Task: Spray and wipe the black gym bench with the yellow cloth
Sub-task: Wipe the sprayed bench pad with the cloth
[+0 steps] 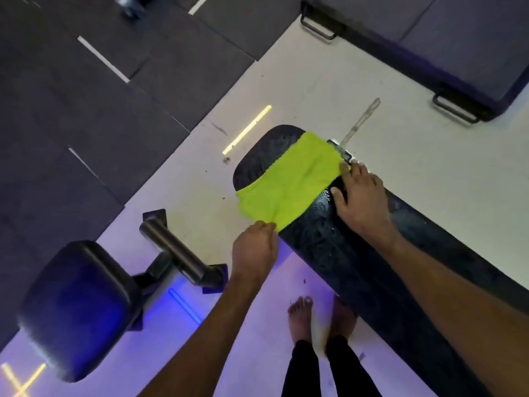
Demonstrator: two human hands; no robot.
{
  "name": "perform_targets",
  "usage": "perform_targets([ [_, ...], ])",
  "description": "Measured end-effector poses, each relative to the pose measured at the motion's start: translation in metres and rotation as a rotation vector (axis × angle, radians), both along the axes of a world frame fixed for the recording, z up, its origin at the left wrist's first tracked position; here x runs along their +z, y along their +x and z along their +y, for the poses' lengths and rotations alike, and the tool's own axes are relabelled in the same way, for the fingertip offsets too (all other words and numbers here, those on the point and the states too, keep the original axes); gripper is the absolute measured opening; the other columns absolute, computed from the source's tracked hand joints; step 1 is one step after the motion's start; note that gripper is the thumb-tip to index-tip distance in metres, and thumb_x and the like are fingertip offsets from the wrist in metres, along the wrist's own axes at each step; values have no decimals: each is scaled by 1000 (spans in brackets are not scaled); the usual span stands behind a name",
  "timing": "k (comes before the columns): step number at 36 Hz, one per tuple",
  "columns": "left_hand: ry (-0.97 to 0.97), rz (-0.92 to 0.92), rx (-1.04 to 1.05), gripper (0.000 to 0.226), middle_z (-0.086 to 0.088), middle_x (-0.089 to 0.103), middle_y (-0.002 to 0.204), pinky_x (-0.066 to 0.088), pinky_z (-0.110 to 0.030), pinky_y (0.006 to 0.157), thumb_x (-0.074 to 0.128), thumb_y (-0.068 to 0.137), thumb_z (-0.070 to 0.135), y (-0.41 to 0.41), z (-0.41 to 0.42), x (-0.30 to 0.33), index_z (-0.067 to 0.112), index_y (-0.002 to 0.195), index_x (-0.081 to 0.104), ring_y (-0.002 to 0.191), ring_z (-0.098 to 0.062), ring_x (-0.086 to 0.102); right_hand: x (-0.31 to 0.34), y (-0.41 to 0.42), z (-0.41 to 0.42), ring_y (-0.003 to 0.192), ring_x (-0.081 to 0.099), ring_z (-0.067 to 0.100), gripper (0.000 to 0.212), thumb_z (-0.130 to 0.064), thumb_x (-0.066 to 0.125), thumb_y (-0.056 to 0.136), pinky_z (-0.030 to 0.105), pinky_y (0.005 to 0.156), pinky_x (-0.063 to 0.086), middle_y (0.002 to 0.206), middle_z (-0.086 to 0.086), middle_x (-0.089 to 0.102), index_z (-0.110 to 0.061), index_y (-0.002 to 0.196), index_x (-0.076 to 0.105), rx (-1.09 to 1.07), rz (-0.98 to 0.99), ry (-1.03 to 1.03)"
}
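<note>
- Head view, both hands at the far end of the black gym bench, each at a corner of the yellow cloth.
- Left hand: fingers curled at the cloth's near corner, pinching it just off the pad's near edge.
- Right hand: fingers at the cloth's far-side corner, holding it at the pad's other edge; thumb rests on the wet black surface. Whether it pinches or only presses that corner, I cannot tell.
- Cloth lies spread flat across the pad's width, close to the rounded end, one edge hanging over toward the floor.
- Pad just behind the cloth shows droplets and a wet sheen, so spraying looks done, at least on this stretch.
- Smeared streaks run down the pad toward the person; a first wipe may have passed there, but not certain.
- No spray bottle in sight.
- Judgement: task at the wiping stage, midway or later; the end section under the cloth and a final pass along the length look left to do.
- Another padded bench stands to the left, well apart.
</note>
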State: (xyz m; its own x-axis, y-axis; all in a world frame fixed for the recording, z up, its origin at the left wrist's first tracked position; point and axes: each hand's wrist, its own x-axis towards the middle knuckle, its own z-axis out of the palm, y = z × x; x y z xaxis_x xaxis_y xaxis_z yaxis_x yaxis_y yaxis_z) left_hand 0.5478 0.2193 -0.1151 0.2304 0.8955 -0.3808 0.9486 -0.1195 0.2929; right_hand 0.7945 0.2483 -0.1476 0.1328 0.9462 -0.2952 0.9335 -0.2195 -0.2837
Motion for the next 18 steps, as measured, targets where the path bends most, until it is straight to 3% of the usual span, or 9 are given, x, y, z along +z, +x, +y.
perform_targets([
  [3, 209, -127, -15, 25, -16, 72, 107, 58, -43, 75, 58, 98, 12, 10, 13, -13, 5, 115, 74, 96, -39, 69, -28, -5, -19, 163, 23, 41, 82, -51, 38, 107, 56, 132, 18, 175, 27, 24, 0, 168, 22, 13, -42, 80],
  [4, 263, -171, -49, 28, -18, 71, 110, 58, -43, 78, 59, 95, 11, 16, 23, -16, 3, 118, 73, 98, -40, 68, -34, -6, -23, 165, 19, 41, 85, -54, 34, 106, 56, 134, 14, 176, 26, 20, 1, 169, 19, 13, -45, 109],
  [6, 257, -202, -153, 41, -20, 64, 134, 51, -46, 97, 55, 97, 13, 35, 46, -24, 5, 136, 64, 122, -41, 61, -42, -8, -26, 166, 15, 40, 87, -57, 29, 107, 56, 135, 10, 177, 25, 15, 3, 169, 15, 10, -53, 161],
  [8, 192, -134, -302, 55, -19, 37, 165, 31, -47, 119, 45, 105, 21, 58, 68, -38, 12, 159, 39, 154, -36, 33, -47, -9, -27, 166, 13, 39, 88, -56, 28, 107, 56, 136, 9, 178, 24, 12, 4, 169, 13, 11, -75, 200],
  [10, 175, -25, -449, 62, -11, 8, 175, 13, -46, 129, 33, 110, 31, 73, 89, -52, 17, 167, 13, 163, -28, 6, -52, -10, -28, 166, 13, 40, 88, -54, 32, 106, 55, 136, 9, 178, 24, 12, 4, 169, 13, 9, -103, 239],
  [11, 185, 0, -493, 63, -8, 3, 176, 9, -45, 130, 30, 110, 36, 76, 101, -57, 19, 168, 9, 163, -25, 2, -54, -9, -28, 166, 13, 40, 88, -54, 33, 106, 54, 136, 9, 178, 24, 13, 4, 168, 13, 9, -119, 253],
  [15, 258, -10, -538, 66, -2, 11, 176, 12, -42, 129, 31, 107, 49, 70, 136, -70, 27, 167, 17, 163, -20, 8, -60, -7, -28, 167, 12, 38, 89, -58, 30, 108, 53, 136, 7, 178, 22, 12, 2, 169, 9, 19, -162, 272],
  [18, 304, 13, -433, 66, -4, 12, 175, 14, -42, 130, 29, 106, 50, 61, 134, -71, 26, 167, 18, 163, -22, 10, -62, -7, -28, 167, 10, 38, 90, -63, 27, 107, 55, 136, 8, 179, 21, 10, -2, 171, 8, 31, -169, 259],
])
